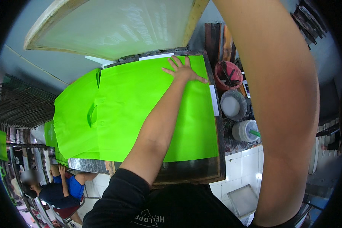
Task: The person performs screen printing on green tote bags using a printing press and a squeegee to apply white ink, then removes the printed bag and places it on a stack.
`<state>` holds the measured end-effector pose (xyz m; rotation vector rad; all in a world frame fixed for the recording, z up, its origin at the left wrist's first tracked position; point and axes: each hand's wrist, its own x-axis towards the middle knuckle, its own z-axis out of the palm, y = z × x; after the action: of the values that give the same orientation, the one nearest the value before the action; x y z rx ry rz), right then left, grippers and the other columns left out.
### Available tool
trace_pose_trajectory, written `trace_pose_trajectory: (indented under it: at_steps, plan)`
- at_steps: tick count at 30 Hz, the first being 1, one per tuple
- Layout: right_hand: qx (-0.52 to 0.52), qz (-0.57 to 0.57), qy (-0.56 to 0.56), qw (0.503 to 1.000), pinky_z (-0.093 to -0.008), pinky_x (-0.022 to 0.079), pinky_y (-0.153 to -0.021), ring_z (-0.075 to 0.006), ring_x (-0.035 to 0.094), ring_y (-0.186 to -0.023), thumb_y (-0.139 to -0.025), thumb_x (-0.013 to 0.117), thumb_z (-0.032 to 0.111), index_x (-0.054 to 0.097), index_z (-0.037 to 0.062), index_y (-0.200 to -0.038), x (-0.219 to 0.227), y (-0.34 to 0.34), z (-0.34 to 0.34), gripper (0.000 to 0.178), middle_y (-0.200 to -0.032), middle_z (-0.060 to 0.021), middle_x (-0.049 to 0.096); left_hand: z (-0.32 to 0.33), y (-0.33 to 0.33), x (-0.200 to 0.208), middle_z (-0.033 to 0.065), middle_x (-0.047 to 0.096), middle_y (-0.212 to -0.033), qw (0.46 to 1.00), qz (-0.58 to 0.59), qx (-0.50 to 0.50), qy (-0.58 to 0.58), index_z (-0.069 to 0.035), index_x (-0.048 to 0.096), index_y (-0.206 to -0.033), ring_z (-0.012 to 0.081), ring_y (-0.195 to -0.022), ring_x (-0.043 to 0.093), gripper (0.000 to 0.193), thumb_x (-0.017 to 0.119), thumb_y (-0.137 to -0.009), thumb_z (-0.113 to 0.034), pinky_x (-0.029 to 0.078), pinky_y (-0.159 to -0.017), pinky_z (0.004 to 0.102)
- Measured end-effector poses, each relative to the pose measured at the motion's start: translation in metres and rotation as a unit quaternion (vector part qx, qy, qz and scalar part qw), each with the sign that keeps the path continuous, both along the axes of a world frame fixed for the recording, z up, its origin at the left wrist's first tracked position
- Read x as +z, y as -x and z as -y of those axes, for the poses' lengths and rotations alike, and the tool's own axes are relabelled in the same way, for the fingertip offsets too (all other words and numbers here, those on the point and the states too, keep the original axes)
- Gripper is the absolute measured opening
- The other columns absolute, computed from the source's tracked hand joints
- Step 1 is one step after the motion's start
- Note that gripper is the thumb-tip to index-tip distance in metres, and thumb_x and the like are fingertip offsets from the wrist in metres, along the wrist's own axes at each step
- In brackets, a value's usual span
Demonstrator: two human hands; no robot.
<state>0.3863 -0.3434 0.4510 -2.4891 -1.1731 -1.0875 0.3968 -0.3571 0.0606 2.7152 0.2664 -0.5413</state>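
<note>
I have the left hand [183, 71] palm down near the far right corner of the green cloth [133, 110], its fingers spread apart and grasping nothing. The cloth lies across the tabletop [190, 171], its left part creased and reaching past the edge, with a slot-shaped opening [92, 115] there.

For writing, I find pale lettering on the mesh of the framed screen [114, 28] tilted up behind the cloth; it is too faint for me to make out. The black shirt [182, 201] bears white lettering and a line drawing, partly lost in its folds. A small white card [246, 89] beside the pink bucket [232, 65] has dark marks too small to read.

The screen runs off the upper edge. The right arm [285, 98] crosses my view and covers much of the right side; its hand is beyond the upper edge, so I cannot tell its state. It also partly hides the white tub [240, 132] with a green stick. A seated person [59, 193] at lower left has a blurred head.
</note>
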Motion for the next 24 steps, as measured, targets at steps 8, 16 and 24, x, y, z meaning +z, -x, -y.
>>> trace_pose_trajectory:
  at_steps: [8, 16, 24]
  plan:
    - [-0.066, -0.267, -0.09, 0.957, -0.0457, 0.055, -0.085, -0.0387, 0.071, -0.088, -0.091, 0.064, 0.021, 0.075, -0.0058, -0.099, -0.022, 0.112, 0.044, 0.03, -0.097, -0.0254, 0.073, -0.058, 0.12, 0.095, 0.0253, 0.062, -0.126, 0.781, 0.279, -0.047, 0.557, -0.001, 0.042, -0.14, 0.0355, -0.117, 0.062, 0.063, 0.058, -0.099, -0.048, 0.047, -0.104, 0.0479]
    - [0.056, -0.268, -0.108, 0.956, -0.0454, 0.051, -0.064, -0.0324, 0.066, -0.072, -0.093, 0.065, 0.027, 0.066, 0.0061, -0.09, -0.209, 0.244, 0.067, 0.021, -0.076, -0.014, 0.066, -0.155, 0.384, 0.09, 0.0193, 0.074, -0.079, 0.699, 0.249, 0.207, 0.638, 0.005, 0.069, -0.097, 0.0248, -0.069, 0.072, 0.029, 0.07, -0.095, -0.023, 0.06, -0.071, 0.0383]
    - [0.055, -0.251, 0.029, 0.966, -0.0423, 0.052, -0.063, -0.0319, 0.066, -0.072, -0.085, 0.076, 0.033, 0.065, 0.0029, -0.085, -0.331, 0.259, 0.055, 0.032, -0.078, -0.0128, 0.067, -0.146, 0.429, -0.007, 0.0054, 0.067, -0.065, 0.734, 0.066, 0.321, 0.595, -0.002, 0.069, -0.08, 0.0072, -0.049, 0.054, 0.025, 0.073, -0.095, -0.021, 0.042, -0.047, 0.0223]
